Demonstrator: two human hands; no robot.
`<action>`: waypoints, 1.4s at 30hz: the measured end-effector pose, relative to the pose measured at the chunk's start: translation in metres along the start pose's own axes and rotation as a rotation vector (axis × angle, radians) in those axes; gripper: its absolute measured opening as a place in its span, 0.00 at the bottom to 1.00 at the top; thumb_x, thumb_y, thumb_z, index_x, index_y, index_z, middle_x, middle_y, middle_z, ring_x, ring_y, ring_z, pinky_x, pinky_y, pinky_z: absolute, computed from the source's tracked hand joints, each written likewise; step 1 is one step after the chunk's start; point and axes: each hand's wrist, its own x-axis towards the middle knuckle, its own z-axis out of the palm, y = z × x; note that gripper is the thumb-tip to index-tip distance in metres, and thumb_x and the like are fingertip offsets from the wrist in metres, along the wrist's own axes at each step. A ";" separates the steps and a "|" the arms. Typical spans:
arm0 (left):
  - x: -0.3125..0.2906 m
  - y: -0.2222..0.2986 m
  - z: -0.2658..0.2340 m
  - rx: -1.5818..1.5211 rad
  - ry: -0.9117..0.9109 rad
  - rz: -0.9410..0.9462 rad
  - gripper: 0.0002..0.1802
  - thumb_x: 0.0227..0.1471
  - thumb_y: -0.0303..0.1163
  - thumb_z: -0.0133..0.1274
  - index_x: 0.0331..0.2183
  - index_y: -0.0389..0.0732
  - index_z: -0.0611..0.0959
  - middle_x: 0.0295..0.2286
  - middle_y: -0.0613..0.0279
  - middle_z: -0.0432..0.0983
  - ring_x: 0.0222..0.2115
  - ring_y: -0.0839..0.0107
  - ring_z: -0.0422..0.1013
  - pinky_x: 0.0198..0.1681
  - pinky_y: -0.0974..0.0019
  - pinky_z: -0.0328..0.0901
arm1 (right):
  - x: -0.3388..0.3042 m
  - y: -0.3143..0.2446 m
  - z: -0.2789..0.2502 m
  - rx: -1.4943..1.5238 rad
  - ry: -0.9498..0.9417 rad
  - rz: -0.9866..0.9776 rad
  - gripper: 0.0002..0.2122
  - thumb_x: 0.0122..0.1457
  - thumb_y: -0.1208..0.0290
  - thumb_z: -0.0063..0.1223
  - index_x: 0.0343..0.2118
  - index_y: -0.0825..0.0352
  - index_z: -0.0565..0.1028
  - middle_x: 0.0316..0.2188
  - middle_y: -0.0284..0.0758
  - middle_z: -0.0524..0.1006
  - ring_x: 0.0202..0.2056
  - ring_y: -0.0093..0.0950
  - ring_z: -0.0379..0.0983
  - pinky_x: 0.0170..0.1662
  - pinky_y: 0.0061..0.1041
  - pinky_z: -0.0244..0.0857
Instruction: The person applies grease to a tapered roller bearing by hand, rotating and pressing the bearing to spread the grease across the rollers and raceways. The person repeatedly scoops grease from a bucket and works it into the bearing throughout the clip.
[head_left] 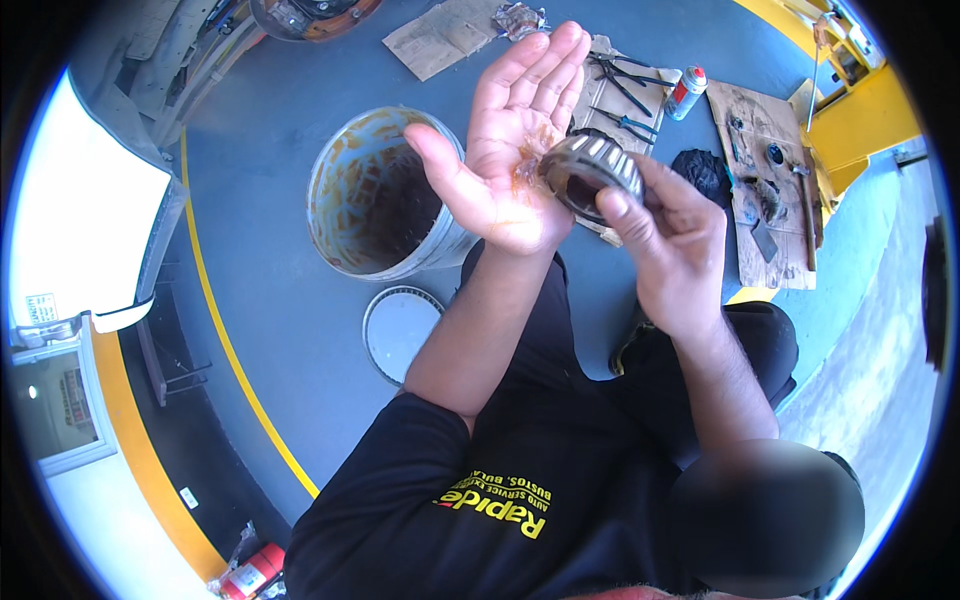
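My left hand [515, 150] is open, palm up, its fingers stretched out. A smear of amber-brown grease [532, 165] lies on that palm. In my right hand [670, 235] is a tapered roller bearing [592, 172], gripped between thumb and fingers. The bearing's edge meets the greasy part of the left palm, and its metal rollers show along the upper side. Below and left of my left hand stands a white bucket [325, 215], its inner wall streaked with brown grease and its bottom dark.
A round white lid [402, 330] lies beside the bucket. Pliers [625, 122] rest on cardboard near a spray can [686, 93]. More cardboard [745, 235] at the right holds a hammer [806, 200] and small dark parts. A fire extinguisher [252, 572] is at lower left.
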 end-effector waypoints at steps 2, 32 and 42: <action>0.001 0.001 -0.002 0.037 -0.021 -0.012 0.62 0.58 0.81 0.19 0.65 0.31 0.65 0.66 0.34 0.60 0.69 0.42 0.54 0.74 0.46 0.42 | 0.001 0.001 -0.006 -0.156 -0.065 -0.115 0.18 0.62 0.67 0.68 0.49 0.77 0.80 0.35 0.39 0.85 0.37 0.21 0.79 0.43 0.24 0.73; -0.005 0.009 -0.001 -0.125 0.193 -0.014 0.64 0.59 0.79 0.30 0.65 0.22 0.62 0.67 0.25 0.50 0.71 0.36 0.43 0.75 0.41 0.39 | 0.025 0.014 -0.032 0.659 0.024 0.389 0.19 0.74 0.60 0.44 0.53 0.73 0.76 0.46 0.42 0.83 0.49 0.32 0.82 0.55 0.38 0.75; 0.000 -0.006 0.006 0.100 0.084 0.107 0.64 0.58 0.80 0.22 0.64 0.25 0.66 0.64 0.27 0.59 0.68 0.36 0.55 0.72 0.42 0.47 | 0.018 0.016 -0.019 0.294 -0.013 0.175 0.18 0.72 0.65 0.50 0.53 0.77 0.76 0.46 0.44 0.83 0.49 0.31 0.81 0.56 0.30 0.72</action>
